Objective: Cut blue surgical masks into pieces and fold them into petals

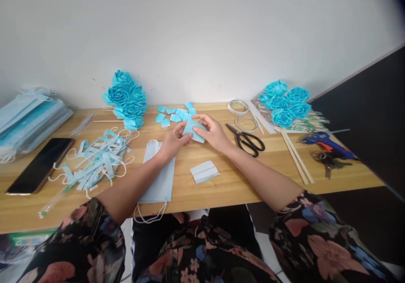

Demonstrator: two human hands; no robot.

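Note:
Between my hands, above the middle of the table, is a light-blue piece cut from a face mask (193, 130). My left hand (174, 140) pinches its left edge between thumb and fingers. On the other side, my right hand (212, 131) grips it with the thumb on top and the fingers behind. Just beyond lie several small cut blue pieces (172, 117). A pleated whitish mask piece (204, 172) rests nearer the table's front edge. Under my left forearm lies a whole blue face mask (161, 181), partly covered, its ear loop hanging over the edge.
Black scissors (245, 139) and tape rolls (238, 107) lie right of my hands. Farther right are wooden sticks (295, 156), a blue glue gun (327, 143), keys (329, 161) and blue flowers (281, 103). Leftward are more flowers (126, 99), mask scraps (98, 160), a phone (41, 164) and stacked masks (31, 120).

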